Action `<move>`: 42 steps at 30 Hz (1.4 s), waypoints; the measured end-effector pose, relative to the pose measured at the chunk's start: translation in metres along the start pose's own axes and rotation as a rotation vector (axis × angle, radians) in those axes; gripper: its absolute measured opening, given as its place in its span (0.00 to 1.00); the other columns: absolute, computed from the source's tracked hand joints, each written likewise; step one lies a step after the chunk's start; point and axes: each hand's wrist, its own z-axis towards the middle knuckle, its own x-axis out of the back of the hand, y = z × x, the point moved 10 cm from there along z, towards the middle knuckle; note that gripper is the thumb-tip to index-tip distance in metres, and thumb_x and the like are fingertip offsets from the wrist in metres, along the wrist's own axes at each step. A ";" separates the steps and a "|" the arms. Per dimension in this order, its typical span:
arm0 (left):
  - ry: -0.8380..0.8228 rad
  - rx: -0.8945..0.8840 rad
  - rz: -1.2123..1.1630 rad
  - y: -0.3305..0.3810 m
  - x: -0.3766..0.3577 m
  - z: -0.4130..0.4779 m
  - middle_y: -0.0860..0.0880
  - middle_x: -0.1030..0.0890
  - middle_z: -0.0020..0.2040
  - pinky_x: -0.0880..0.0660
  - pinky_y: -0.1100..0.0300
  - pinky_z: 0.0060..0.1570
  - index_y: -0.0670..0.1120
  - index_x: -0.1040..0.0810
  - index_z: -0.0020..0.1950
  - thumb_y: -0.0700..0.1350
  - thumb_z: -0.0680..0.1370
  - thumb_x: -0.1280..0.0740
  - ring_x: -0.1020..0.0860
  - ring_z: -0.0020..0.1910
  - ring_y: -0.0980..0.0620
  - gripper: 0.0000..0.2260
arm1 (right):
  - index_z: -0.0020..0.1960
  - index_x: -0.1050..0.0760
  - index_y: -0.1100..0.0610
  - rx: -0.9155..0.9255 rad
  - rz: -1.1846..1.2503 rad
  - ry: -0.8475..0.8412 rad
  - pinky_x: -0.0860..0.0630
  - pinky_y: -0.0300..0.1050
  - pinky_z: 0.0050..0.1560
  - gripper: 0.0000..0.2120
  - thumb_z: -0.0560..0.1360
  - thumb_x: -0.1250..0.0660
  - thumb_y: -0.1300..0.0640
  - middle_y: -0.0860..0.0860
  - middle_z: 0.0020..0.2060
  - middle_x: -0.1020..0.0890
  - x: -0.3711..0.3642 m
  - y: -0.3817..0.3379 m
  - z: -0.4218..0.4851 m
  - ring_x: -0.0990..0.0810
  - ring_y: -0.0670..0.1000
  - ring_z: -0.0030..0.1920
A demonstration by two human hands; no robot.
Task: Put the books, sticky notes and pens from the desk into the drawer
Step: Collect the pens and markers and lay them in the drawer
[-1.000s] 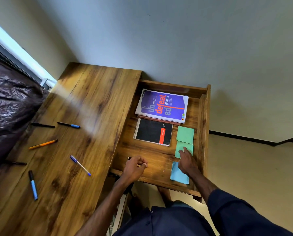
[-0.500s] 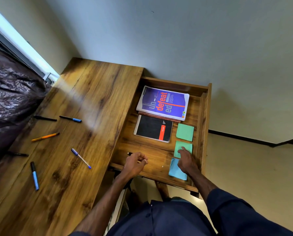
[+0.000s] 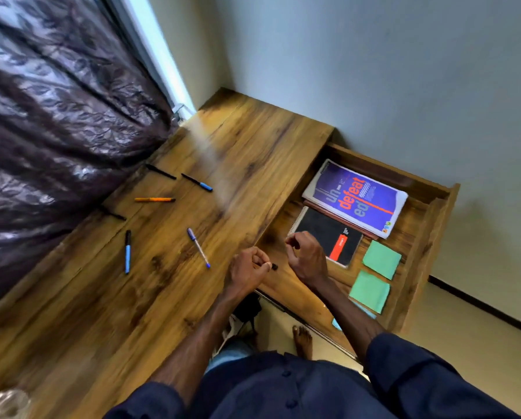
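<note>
The open wooden drawer (image 3: 434, 228) at the desk's right holds a purple book (image 3: 356, 198), a black spiral notebook (image 3: 325, 234), two green sticky pads (image 3: 381, 259) (image 3: 369, 291) and a blue sticky pad (image 3: 337, 324) mostly hidden under my right arm. My left hand (image 3: 247, 272) is closed on a dark pen (image 3: 274, 267) at the drawer's left edge; only the pen's end shows. My right hand (image 3: 307, 255) hovers over the notebook's near corner, fingers curled with nothing in them.
Several pens lie on the wooden desk (image 3: 238, 146): a black one (image 3: 160, 171), a black-and-blue one (image 3: 197, 182), an orange one (image 3: 154, 199), another black one (image 3: 112, 213), a blue marker (image 3: 127, 251) and a purple pen (image 3: 198, 247). A dark curtain (image 3: 56, 131) hangs at the left.
My right hand has lifted off the green sticky pad and moved left over the notebook's corner, fingers curling. My left hand keeps the pen. The view has swung left.
</note>
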 end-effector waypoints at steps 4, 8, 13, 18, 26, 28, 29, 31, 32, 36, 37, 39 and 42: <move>0.122 0.136 -0.067 -0.043 0.045 -0.002 0.57 0.18 0.36 0.19 0.57 0.41 0.53 0.21 0.38 0.52 0.72 0.25 0.19 0.37 0.58 0.07 | 0.48 0.23 0.52 0.138 0.011 -0.075 0.26 0.37 0.41 0.02 0.75 0.31 0.57 0.48 0.43 0.22 -0.036 -0.061 0.015 0.25 0.44 0.41; 0.158 0.200 -0.093 -0.084 0.088 -0.007 0.56 0.19 0.34 0.23 0.59 0.37 0.52 0.23 0.36 0.51 0.72 0.25 0.20 0.35 0.56 0.10 | 0.47 0.23 0.52 0.193 0.051 -0.147 0.27 0.38 0.39 0.03 0.75 0.31 0.59 0.47 0.41 0.23 -0.073 -0.109 0.022 0.25 0.44 0.38; 0.252 0.286 -0.156 -0.149 0.139 -0.011 0.55 0.23 0.30 0.30 0.61 0.34 0.49 0.25 0.31 0.48 0.71 0.25 0.22 0.33 0.52 0.13 | 0.44 0.23 0.51 0.232 0.035 -0.239 0.24 0.48 0.36 0.04 0.71 0.31 0.59 0.47 0.39 0.23 -0.133 -0.162 0.026 0.22 0.49 0.35; 0.309 0.340 -0.214 -0.211 0.173 -0.011 0.55 0.25 0.27 0.27 0.54 0.36 0.48 0.29 0.28 0.53 0.74 0.27 0.24 0.31 0.51 0.19 | 0.43 0.26 0.54 0.317 0.043 -0.320 0.24 0.53 0.37 0.03 0.71 0.34 0.61 0.48 0.40 0.23 -0.185 -0.199 0.028 0.22 0.51 0.37; 0.331 0.253 -0.251 -0.247 0.192 -0.013 0.53 0.31 0.26 0.29 0.50 0.33 0.47 0.34 0.30 0.53 0.77 0.30 0.31 0.29 0.52 0.21 | 0.44 0.23 0.57 0.344 0.017 -0.383 0.23 0.52 0.39 0.06 0.71 0.35 0.65 0.51 0.40 0.21 -0.226 -0.224 0.018 0.21 0.52 0.38; 0.322 0.261 -0.267 -0.251 0.191 -0.012 0.53 0.28 0.26 0.31 0.54 0.33 0.47 0.31 0.31 0.51 0.76 0.28 0.30 0.28 0.53 0.18 | 0.45 0.22 0.57 0.343 0.009 -0.391 0.23 0.50 0.39 0.07 0.71 0.35 0.66 0.51 0.41 0.20 -0.228 -0.226 0.020 0.21 0.52 0.38; 0.319 0.271 -0.277 -0.252 0.191 -0.011 0.54 0.27 0.27 0.31 0.55 0.34 0.47 0.28 0.32 0.51 0.75 0.28 0.29 0.29 0.54 0.16 | 0.45 0.22 0.57 0.344 0.005 -0.395 0.23 0.50 0.39 0.07 0.71 0.36 0.66 0.51 0.41 0.20 -0.229 -0.225 0.022 0.21 0.51 0.39; 0.300 0.290 -0.293 -0.252 0.191 -0.008 0.55 0.22 0.32 0.28 0.57 0.36 0.47 0.23 0.37 0.50 0.75 0.28 0.24 0.32 0.54 0.11 | 0.46 0.21 0.56 0.332 -0.006 -0.402 0.23 0.49 0.39 0.08 0.71 0.36 0.65 0.50 0.42 0.19 -0.232 -0.223 0.026 0.20 0.50 0.39; 0.289 0.298 -0.304 -0.252 0.190 -0.007 0.55 0.20 0.35 0.25 0.57 0.39 0.48 0.21 0.40 0.50 0.75 0.28 0.21 0.35 0.55 0.08 | 0.47 0.21 0.55 0.324 -0.011 -0.404 0.22 0.49 0.39 0.09 0.71 0.36 0.65 0.50 0.43 0.19 -0.234 -0.222 0.029 0.20 0.50 0.39; 0.270 0.339 -0.328 -0.258 0.189 -0.002 0.55 0.17 0.47 0.21 0.57 0.48 0.52 0.21 0.50 0.49 0.75 0.30 0.18 0.47 0.56 0.05 | 0.48 0.21 0.55 0.341 -0.007 -0.434 0.22 0.46 0.39 0.10 0.70 0.35 0.65 0.49 0.43 0.19 -0.243 -0.224 0.035 0.20 0.48 0.39; 0.287 0.357 -0.332 -0.260 0.192 -0.002 0.55 0.17 0.48 0.21 0.57 0.49 0.51 0.21 0.51 0.48 0.75 0.30 0.18 0.47 0.55 0.06 | 0.48 0.21 0.55 0.356 -0.015 -0.445 0.22 0.45 0.38 0.10 0.71 0.34 0.66 0.49 0.43 0.19 -0.246 -0.227 0.038 0.20 0.48 0.39; 0.338 0.395 -0.338 -0.265 0.199 -0.002 0.54 0.17 0.48 0.21 0.57 0.49 0.50 0.21 0.52 0.47 0.76 0.30 0.18 0.48 0.54 0.06 | 0.48 0.20 0.54 0.370 -0.035 -0.461 0.23 0.41 0.37 0.10 0.72 0.33 0.66 0.48 0.43 0.19 -0.251 -0.231 0.046 0.21 0.47 0.39; 0.397 0.428 -0.334 -0.270 0.213 -0.004 0.54 0.16 0.47 0.23 0.61 0.45 0.48 0.20 0.51 0.46 0.77 0.30 0.19 0.46 0.55 0.05 | 0.50 0.20 0.54 0.349 -0.032 -0.493 0.28 0.30 0.36 0.10 0.74 0.33 0.66 0.47 0.46 0.20 -0.260 -0.235 0.062 0.20 0.45 0.40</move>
